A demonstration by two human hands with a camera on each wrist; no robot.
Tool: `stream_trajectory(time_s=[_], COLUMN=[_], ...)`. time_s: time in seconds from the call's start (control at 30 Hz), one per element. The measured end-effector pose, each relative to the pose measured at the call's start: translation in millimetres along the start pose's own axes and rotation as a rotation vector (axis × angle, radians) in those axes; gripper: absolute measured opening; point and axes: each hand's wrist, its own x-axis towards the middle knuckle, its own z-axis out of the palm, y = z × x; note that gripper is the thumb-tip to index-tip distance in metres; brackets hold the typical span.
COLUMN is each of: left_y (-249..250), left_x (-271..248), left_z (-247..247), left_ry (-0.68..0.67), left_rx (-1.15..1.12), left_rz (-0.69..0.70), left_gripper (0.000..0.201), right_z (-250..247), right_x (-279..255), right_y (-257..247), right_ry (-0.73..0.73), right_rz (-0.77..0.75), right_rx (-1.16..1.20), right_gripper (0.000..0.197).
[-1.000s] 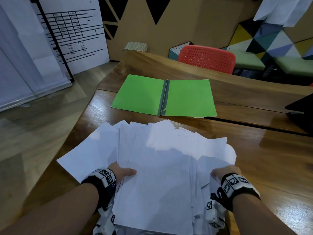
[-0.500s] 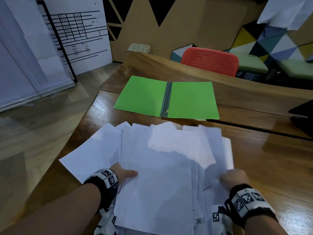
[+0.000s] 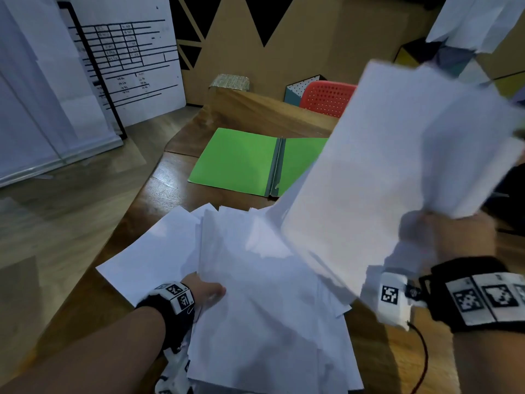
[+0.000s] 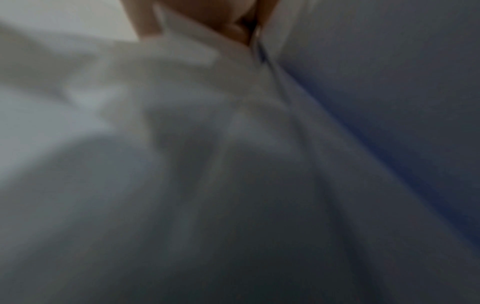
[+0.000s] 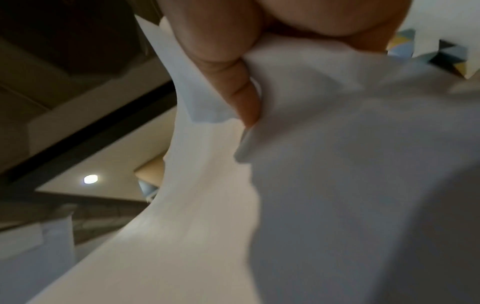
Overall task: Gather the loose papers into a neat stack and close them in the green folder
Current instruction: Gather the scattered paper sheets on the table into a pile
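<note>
Papers: loose white sheets (image 3: 255, 280) fanned unevenly across the near edge of the bench (image 3: 377, 351), corners sticking out at several angles.
Raised bundle: a sheaf (image 3: 397, 166) held in the air above the near right of the bench, bowing under its own weight.
Right hand: (image 3: 443, 240) pinches the sheaf's lower edge, thumb (image 5: 233, 86) pressed into the paper.
Left hand: (image 3: 204, 291) at the pile's left edge, fingers hidden under the sheets; grip cannot be told.
Green folder: (image 3: 241, 160) lies open and flat toward the far edge, well beyond the pile.
Handling: likely light, floppy and slippery; sheets may slide apart. Best taken by both long edges and tapped square on the bench.
</note>
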Motion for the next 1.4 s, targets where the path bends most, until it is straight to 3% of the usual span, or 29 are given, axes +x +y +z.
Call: stream_trajectory(time_s=[0.13,0.23,0.33,0.4,0.5,0.63,0.73,0.83,0.87,0.93,1.0,1.03,1.07,1.13,1.2,1.27,1.4], left_y=[0.6,2.3,4.0,7.0,14.1,16.1,11.3,0.6,0.3,6.6,15.1,16.6,16.6,16.8,13.1,8.8,-1.7], left_x=[-1.8,-7.6,-9.1,-12.5,-20.9,-28.0,-35.3,-31.6,-30.6,-32.6,-33.4,-30.1,-26.2,-23.2,-24.6,-24.7,-13.9], left_z=[1.2,0.9,-0.2,0.8,5.6,3.0,-10.6,-15.8,-13.6,-4.6,4.4,8.0,9.8,5.7,0.2,0.4,11.8], left_ry=[0.037,-0.001,-0.029,-0.023,-0.024,0.007,-0.117,-0.372,-0.435,-0.485,-0.385,-0.299,-0.205,0.084,0.275,0.229,0.072], left_rx=[-0.072,-0.224,-0.236,-0.216,-0.09,-0.09,-0.318,-0.577,-0.592,-0.53,-0.371,-0.252,-0.133,0.089,0.352,0.544,0.705], left_rz=[-0.041,-0.016,-0.006,0.004,0.078,0.125,0.153,0.168,0.177,0.196,0.239,0.262,0.264,0.173,0.055,0.027,0.242], left_gripper=[0.02,0.013,0.052,0.059,0.053,0.031,0.027,0.076,0.079,0.062,0.053,0.059,0.065,0.069,0.076,0.079,0.067], right_z=[42.7,68.1,86.2,94.5,99.5,83.3,69.6,68.7,71.4,77.5,82.9,84.7,84.2,77.6,69.1,62.1,59.5], right_x=[-20.4,-34.8,-51.1,-61.0,-72.4,-72.6,-67.1,-73.0,-75.3,-78.9,-77.6,-76.0,-75.3,-72.3,-66.6,-62.0,-59.8], right_y=[36.8,79.3,111.5,121.6,123.9,119.3,118.8,113.8,112.9,109.7,111.9,114.3,115.8,119.6,129.3,137.1,144.0], right_ry=[-0.325,-0.49,-0.552,-0.552,-0.605,-0.548,-0.542,-0.655,-0.682,-0.714,-0.7,-0.669,-0.623,-0.535,-0.474,-0.466,-0.465], right_rz=[0.165,0.239,0.381,0.378,0.248,0.241,0.201,0.236,0.286,0.351,0.388,0.407,0.427,0.444,0.442,0.445,0.457], right_rx=[-0.184,-0.297,-0.291,-0.291,-0.346,-0.288,-0.168,0.102,0.198,0.291,0.302,0.304,0.312,0.185,0.042,-0.03,-0.098], right_gripper=[0.036,0.025,0.045,0.047,0.047,0.048,0.062,0.057,0.053,0.046,0.064,0.06,0.043,0.015,0.012,0.016,0.031])
